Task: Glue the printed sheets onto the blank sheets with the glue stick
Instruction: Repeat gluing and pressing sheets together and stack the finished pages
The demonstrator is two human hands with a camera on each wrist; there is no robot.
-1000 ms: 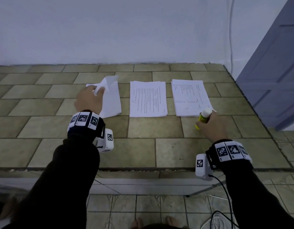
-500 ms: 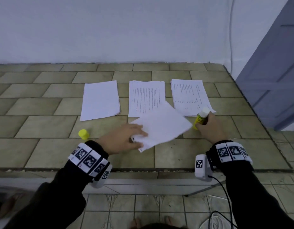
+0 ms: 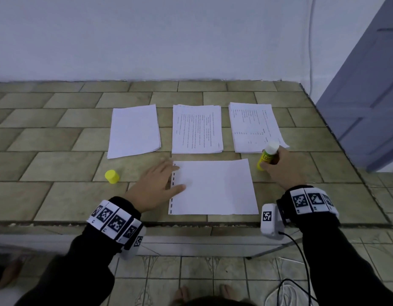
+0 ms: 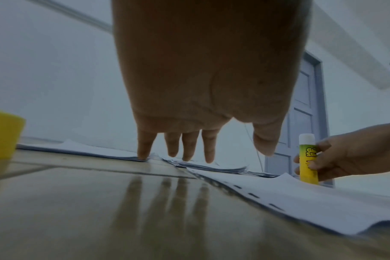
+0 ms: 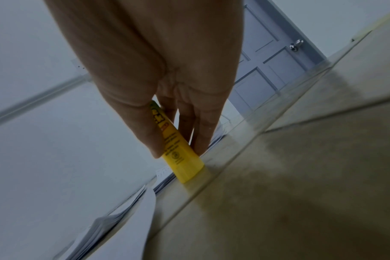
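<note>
A single blank sheet (image 3: 213, 186) with punched holes down its left edge lies flat near the front of the tiled counter. My left hand (image 3: 160, 182) hovers spread and flat over that left edge, fingers straight, just above the surface in the left wrist view (image 4: 189, 154). My right hand (image 3: 281, 166) grips the uncapped yellow glue stick (image 3: 267, 155), which stands on its base right of the sheet (image 5: 180, 158). Behind lie a blank stack (image 3: 133, 130) and two printed stacks (image 3: 196, 129) (image 3: 255, 127).
The yellow glue cap (image 3: 112, 176) stands on the counter left of my left hand. The counter's front edge (image 3: 191, 224) runs just below the sheet; a wall rises behind and a blue door (image 3: 367, 96) stands at the right. A cable hangs from my right wrist.
My left hand took a blank sheet from the left stack, carried it to the front centre, laid it flat and let go. The right hand stayed put with the glue stick.
</note>
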